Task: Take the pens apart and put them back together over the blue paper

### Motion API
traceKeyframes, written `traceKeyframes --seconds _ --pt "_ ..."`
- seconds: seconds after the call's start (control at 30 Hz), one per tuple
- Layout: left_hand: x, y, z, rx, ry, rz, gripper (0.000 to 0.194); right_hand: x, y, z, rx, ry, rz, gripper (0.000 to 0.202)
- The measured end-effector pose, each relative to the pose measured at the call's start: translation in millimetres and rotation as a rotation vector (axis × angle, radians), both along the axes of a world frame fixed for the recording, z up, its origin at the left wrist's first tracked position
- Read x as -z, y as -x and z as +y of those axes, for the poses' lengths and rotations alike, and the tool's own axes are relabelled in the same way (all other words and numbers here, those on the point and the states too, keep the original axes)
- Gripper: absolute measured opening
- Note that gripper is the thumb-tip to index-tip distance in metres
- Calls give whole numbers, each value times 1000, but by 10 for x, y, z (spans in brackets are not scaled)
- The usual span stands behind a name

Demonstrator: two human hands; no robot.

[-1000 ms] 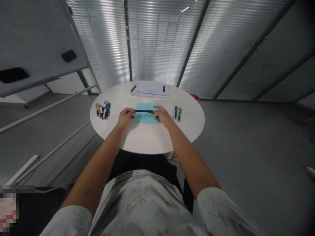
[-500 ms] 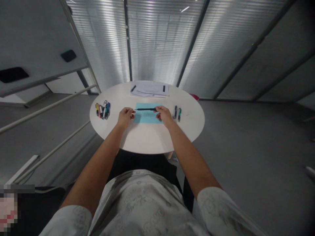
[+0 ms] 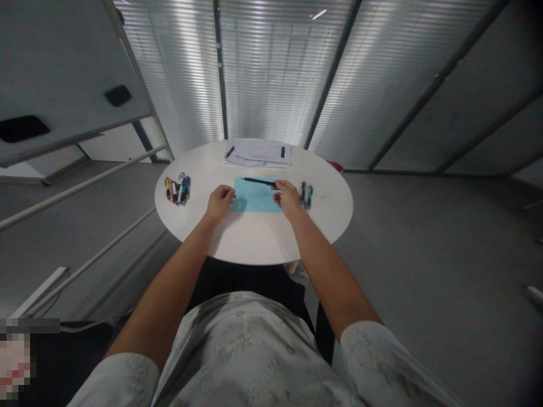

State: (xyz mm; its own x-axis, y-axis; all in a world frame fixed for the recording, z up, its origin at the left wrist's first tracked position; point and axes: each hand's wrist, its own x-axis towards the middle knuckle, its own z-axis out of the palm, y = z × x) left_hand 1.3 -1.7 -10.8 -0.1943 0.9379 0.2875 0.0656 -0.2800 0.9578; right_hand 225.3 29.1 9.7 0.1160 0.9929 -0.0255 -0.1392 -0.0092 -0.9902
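My right hand (image 3: 287,199) pinches a black pen (image 3: 259,181) near its right end. The pen is held level above a light blue sheet of paper (image 3: 254,203), with its thin tip pointing left and free of my other hand. At the left edge of the sheet is my left hand (image 3: 221,201), its fingers curled and pressed together. Whatever is between those fingers, if anything, is too small to make out. Just right of my right hand, a dark pen (image 3: 302,192) and a green-and-black pen (image 3: 309,196) lie on the white round table (image 3: 254,243).
Several markers and pens (image 3: 178,190) lie in a cluster at the table's left. Toward the back is a stack of white papers (image 3: 258,154) with a black pen on its left side. White metal rails (image 3: 85,183) run along the left, and blinds (image 3: 271,73) stand behind the table.
My right hand has drawn the pen to the right and tilted it slightly, so its tip has come away from my left hand. My left hand has moved slightly right, fingers still curled.
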Motion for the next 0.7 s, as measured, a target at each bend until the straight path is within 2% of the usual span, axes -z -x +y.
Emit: traceKeyframes --seconds 0.2,0.33,0.53,0.7 --pt "-3 34 1 -13 12 -5 14 -23 32 -45 -86 -33 -25 25" --pt "-12 50 5 -18 27 -65 16 -24 50 -59 -115 -62 -23 20" --pt "-27 34 2 8 27 -119 15 3 39 -4 -50 -77 -90 16" --pt "16 28 21 -6 27 -90 16 57 27 56 69 -163 -202 7"
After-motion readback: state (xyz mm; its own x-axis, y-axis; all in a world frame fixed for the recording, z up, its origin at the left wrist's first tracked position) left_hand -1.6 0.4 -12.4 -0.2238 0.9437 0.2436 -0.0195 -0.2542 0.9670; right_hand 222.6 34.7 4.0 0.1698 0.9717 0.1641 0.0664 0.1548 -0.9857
